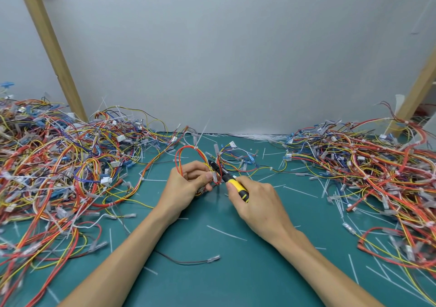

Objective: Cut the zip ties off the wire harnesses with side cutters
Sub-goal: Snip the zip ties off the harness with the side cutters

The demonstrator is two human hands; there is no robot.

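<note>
Over the green bench, the left hand pinches a looped red-and-yellow wire harness. The right hand grips yellow-handled side cutters, their tip at the harness beside the left fingertips. Cut zip ties litter the bench.

My left hand pinches a looped harness at the table's middle; my right hand, just right of it, grips the side cutters, whose tip touches the loop. Harness piles lie far left and right. Cut ties lie scattered on the near table. A wall stands behind.
</note>
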